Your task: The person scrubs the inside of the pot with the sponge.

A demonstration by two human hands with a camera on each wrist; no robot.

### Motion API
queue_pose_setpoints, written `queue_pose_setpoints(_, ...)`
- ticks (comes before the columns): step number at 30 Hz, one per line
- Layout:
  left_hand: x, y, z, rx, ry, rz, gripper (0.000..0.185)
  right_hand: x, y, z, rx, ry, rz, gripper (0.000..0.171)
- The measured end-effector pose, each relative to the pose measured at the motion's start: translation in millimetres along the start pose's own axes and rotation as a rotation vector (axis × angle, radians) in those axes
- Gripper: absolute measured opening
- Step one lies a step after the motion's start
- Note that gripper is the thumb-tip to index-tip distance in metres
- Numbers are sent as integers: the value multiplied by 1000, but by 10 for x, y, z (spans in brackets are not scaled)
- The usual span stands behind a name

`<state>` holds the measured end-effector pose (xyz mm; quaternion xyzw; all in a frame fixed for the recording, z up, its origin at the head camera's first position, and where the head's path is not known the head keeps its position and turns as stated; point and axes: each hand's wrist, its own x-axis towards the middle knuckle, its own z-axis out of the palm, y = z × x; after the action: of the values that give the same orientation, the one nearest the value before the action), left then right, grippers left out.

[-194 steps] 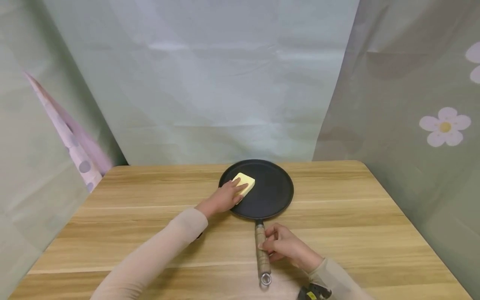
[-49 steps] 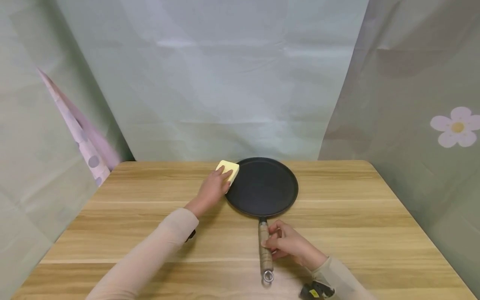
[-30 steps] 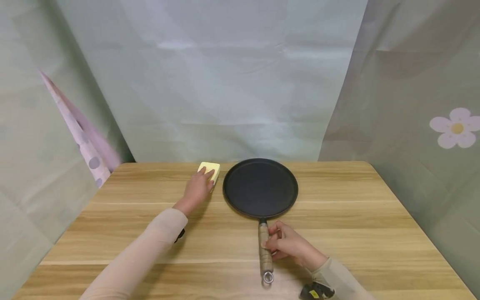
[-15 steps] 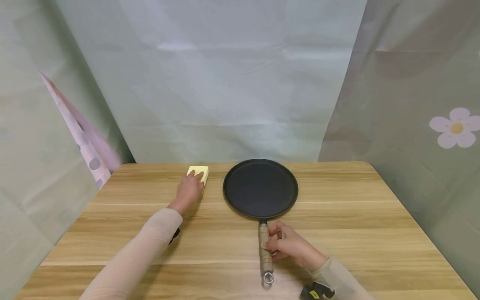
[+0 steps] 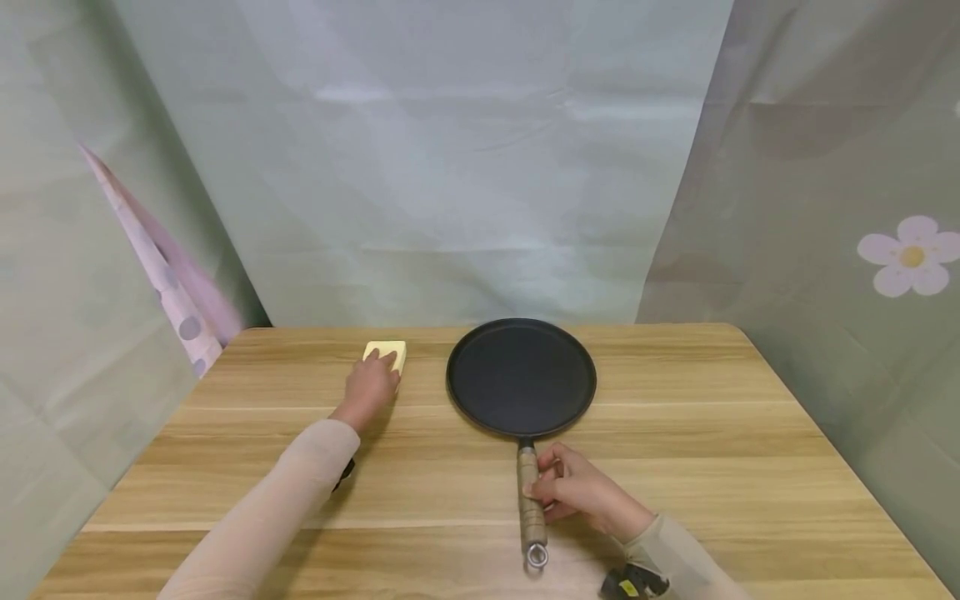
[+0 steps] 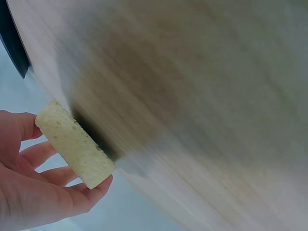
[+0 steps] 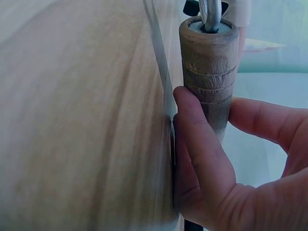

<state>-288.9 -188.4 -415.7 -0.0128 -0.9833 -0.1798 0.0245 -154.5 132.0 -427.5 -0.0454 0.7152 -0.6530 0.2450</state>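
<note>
A round black flat pan (image 5: 521, 377) lies on the wooden table (image 5: 675, 433), its wooden handle (image 5: 529, 508) pointing toward me. My right hand (image 5: 573, 490) grips that handle (image 7: 210, 72), thumb on one side and fingers on the other. My left hand (image 5: 371, 385) holds a yellow sponge (image 5: 386, 352) on the table, left of the pan and apart from it. In the left wrist view the sponge (image 6: 74, 144) sits pinched between thumb and fingers, close above the table top. The pan's rim (image 6: 12, 43) shows at the upper left there.
Pale green cloth (image 5: 450, 167) hangs behind and beside the table. A pink dotted strip (image 5: 161, 283) leans at the back left. A flower print (image 5: 911, 257) marks the right cloth. A metal ring (image 5: 535, 556) ends the handle near the table's front edge.
My left hand carried the sponge off the pan and leftward across the table, now well clear of the rim. The right hand kept its grip on the handle.
</note>
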Motion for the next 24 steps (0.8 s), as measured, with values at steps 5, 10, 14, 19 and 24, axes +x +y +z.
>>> queue_pose_setpoints(5,2,-23,16,-13,-25,-20,46,5,-1,-7,-6,2,2,36)
queue_pose_setpoints(10,3,-32,31,-22,-20,-11,47,10,-2,-13,-8,2,0,37)
queue_pose_setpoints(14,-10,-31,36,-33,-32,-15,48,10,-3,-12,-7,-2,-4,37)
queue_pose_setpoints(19,-28,-18,29,-29,-36,-22,49,9,-4,-7,-7,-4,-3,37)
queue_pose_setpoints(24,-56,6,28,-28,-61,-42,50,4,-12,-28,-18,-12,0,37)
